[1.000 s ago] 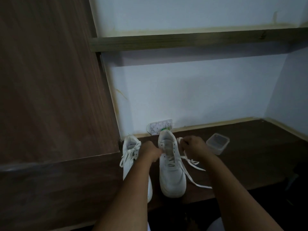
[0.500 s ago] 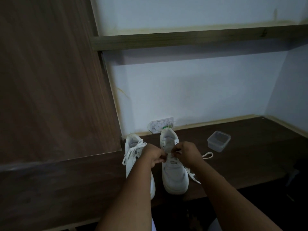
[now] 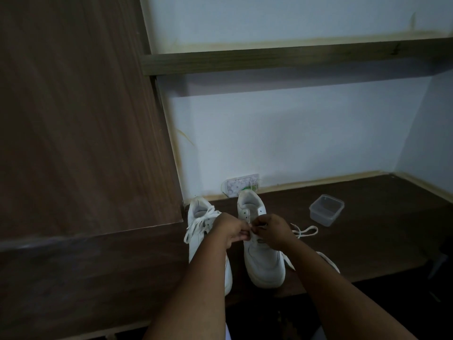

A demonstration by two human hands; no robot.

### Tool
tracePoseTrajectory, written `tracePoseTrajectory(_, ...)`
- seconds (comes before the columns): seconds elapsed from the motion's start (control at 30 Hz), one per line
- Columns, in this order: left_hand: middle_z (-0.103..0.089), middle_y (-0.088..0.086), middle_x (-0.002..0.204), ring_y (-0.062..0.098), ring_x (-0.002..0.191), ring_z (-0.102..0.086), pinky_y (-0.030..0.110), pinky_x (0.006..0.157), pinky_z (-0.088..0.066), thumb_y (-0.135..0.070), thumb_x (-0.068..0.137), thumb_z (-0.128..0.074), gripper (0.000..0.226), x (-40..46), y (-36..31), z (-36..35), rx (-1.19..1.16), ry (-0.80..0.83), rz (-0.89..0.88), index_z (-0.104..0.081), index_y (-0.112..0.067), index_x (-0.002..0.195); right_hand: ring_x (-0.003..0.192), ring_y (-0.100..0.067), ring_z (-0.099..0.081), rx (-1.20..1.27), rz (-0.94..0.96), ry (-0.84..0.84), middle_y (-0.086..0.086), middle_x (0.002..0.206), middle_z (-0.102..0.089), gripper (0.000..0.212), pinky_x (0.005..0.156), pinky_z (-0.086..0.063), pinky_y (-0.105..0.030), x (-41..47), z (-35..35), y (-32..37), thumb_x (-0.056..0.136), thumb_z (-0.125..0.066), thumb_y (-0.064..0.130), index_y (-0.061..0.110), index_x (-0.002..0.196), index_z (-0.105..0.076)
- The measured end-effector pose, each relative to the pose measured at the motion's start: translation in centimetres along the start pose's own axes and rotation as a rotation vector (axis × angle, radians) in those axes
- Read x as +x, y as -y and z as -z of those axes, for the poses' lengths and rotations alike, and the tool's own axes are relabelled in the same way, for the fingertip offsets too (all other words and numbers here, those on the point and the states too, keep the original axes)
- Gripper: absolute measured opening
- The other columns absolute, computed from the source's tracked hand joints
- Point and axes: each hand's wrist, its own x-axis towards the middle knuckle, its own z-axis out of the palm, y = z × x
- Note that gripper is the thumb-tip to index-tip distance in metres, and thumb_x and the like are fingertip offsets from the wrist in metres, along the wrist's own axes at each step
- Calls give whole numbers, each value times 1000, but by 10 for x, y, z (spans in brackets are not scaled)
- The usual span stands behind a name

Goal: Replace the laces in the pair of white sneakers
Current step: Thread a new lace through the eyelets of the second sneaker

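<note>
Item: right shoe (image 3: 262,256), on the worktop (image 3: 367,231) beside the left shoe (image 3: 203,217). Step: threading. Your left hand (image 3: 231,231) and right hand (image 3: 272,230) each pinch the lace (image 3: 305,231) over its eyelets. Next, likely: feed the tip through.

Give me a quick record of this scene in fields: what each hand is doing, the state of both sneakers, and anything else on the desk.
left hand: fingers curled, pinching at the lace area of the right sneaker
right hand: pinching the same spot, grip on the lace
right sneaker: lace loose, trailing right on the desk
left sneaker: laced, against the wooden panel
plastic container: right of the sneakers, open, looks empty
</note>
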Motion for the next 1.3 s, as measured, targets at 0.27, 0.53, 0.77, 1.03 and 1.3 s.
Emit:
tracePoseTrajectory(0.27, -65, 13, 84, 19, 75, -65, 24, 66, -59, 14, 88, -57, 11, 3, 2, 8, 10, 5, -31, -63, 6, 85, 62, -5, -59, -29, 45, 12, 7, 68, -63, 14, 51, -41, -6, 3, -2, -5, 87, -60, 7, 10, 86, -74)
tracePoseTrajectory(0.53, -68, 17, 110, 31, 103, -66, 31, 83, -52, -12, 92, -55, 26, 4, -14, 16, 388, -227, -72, -66, 2, 111, 81, -13, -61, -74, 17, 69, -1, 90, -67, 25, 71, -48, -22, 5, 10, 3, 97, -44, 16, 14, 93, -69)
tracePoseTrajectory(0.77, -51, 5, 57, 13, 45, -47, 19, 54, -43, -10, 98, -31, 28, -22, -35, 39, -1123, 22, -192, -45, -10, 74, 96, -16, -64, 90, -19, 119, -2, 102, -69, 27, 87, -51, -33, -2, 20, -1, 99, -46, 30, 17, 104, -69)
tracePoseTrajectory(1.03, -62, 1, 94, 17, 89, -60, 26, 65, -41, -32, 81, -75, 38, -6, 5, 17, 818, -152, -332, -51, -15, 105, 57, -6, -52, -56, 44, -61, 9, 58, -54, 39, 57, -36, -19, -2, 0, 0, 98, -45, 40, 24, 64, -53)
tracePoseTrajectory(1.3, -64, 7, 85, 22, 82, -59, 31, 74, -50, -11, 92, -55, 23, -14, -7, 19, 486, -34, -314, -66, -14, 72, 62, -2, -56, -55, 20, -94, 5, 72, -62, 13, 50, -38, -7, 4, -3, 2, 89, -63, 24, 14, 88, -71)
